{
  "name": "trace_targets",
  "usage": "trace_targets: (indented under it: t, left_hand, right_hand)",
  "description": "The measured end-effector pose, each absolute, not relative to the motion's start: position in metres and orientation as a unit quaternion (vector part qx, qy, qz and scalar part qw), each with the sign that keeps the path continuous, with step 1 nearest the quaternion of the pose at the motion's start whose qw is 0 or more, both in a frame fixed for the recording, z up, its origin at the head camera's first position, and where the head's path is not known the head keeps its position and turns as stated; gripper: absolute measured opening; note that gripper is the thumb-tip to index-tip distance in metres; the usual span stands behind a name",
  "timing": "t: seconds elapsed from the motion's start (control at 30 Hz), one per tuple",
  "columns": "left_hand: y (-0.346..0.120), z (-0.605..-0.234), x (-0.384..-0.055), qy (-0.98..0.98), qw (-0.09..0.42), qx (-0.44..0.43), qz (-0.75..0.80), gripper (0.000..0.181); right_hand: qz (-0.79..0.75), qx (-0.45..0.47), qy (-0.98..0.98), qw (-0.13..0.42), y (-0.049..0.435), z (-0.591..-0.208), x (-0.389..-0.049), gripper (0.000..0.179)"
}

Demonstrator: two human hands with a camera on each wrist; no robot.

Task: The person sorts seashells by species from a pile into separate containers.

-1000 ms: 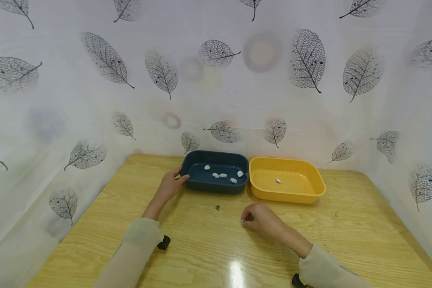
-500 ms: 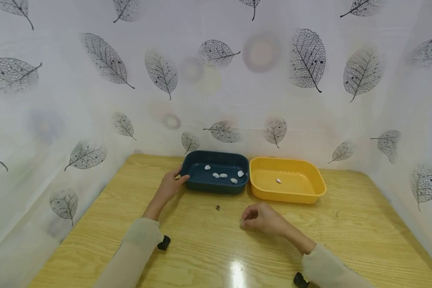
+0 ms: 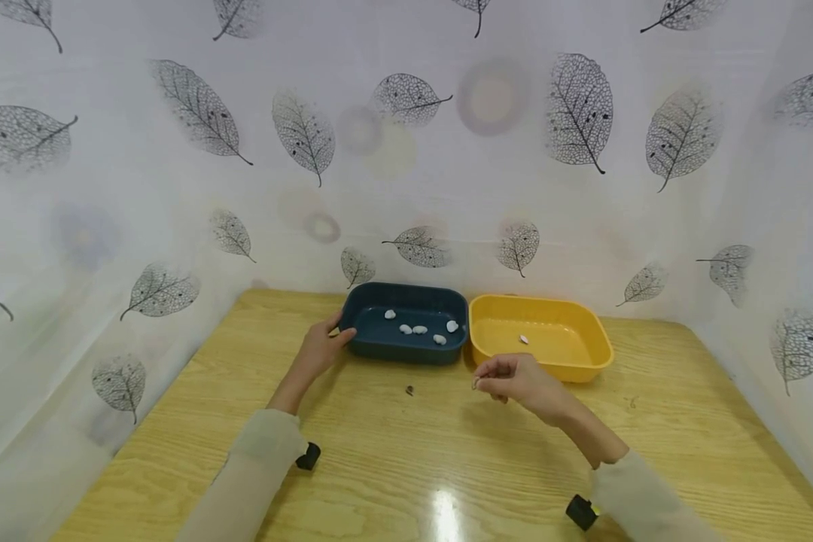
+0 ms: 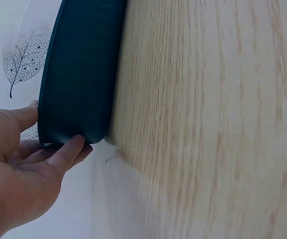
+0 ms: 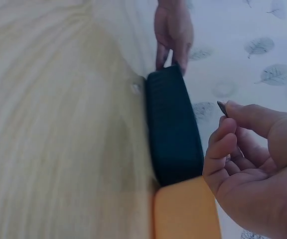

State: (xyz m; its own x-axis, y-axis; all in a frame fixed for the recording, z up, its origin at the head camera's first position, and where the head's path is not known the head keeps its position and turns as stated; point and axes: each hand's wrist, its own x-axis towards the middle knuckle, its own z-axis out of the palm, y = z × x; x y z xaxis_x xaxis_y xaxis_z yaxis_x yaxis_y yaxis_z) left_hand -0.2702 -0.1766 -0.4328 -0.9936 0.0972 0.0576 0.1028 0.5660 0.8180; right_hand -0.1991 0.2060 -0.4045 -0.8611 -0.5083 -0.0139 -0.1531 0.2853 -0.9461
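Note:
My left hand (image 3: 321,350) holds the left end of a dark blue plastic tray (image 3: 400,352); its thumb and fingers lie around the tray's corner in the left wrist view. Several small white lumps, perhaps pebbles or shells, including one white lump (image 3: 390,315), lie inside. Above the table, just in front of the yellow tray (image 3: 599,361), my right hand (image 3: 525,384) pinches a small flat piece with a pointed end (image 5: 222,108) between thumb and fingers. It looks dark in the right wrist view; its kind is unclear. One small pale pink piece (image 3: 524,339) lies in the yellow tray.
A tiny dark object (image 3: 409,391) lies on the wooden table (image 3: 379,467) in front of the blue tray. Both trays stand side by side near the table's back edge. Behind and at the sides hangs a white curtain (image 3: 433,181) printed with leaves.
My right hand has lifted off the table with the small pointed piece and moved forward and slightly right, toward the yellow tray. The left hand stays at the blue tray.

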Motion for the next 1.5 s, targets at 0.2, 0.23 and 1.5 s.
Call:
trace_targets:
  t: [0.2,0.23,1.5]
  left_hand:
    - [-0.176,-0.431,-0.27,-0.883,0.0,-0.054,-0.466,0.064]
    - [-0.176,-0.431,-0.27,-0.883,0.0,-0.053,-0.466,0.064]
    - [-0.177,-0.433,-0.271,-0.886,0.004,-0.054,-0.461,0.064]
  right_hand:
    - [-0.561,-0.175,0.803,0.103,0.225,-0.392,-0.211,0.023]
    - [-0.561,-0.168,0.805,0.096,0.229,-0.39,-0.213,0.024]
    - [-0.556,-0.031,0.83,0.042,0.31,-0.39,-0.277,0.042]
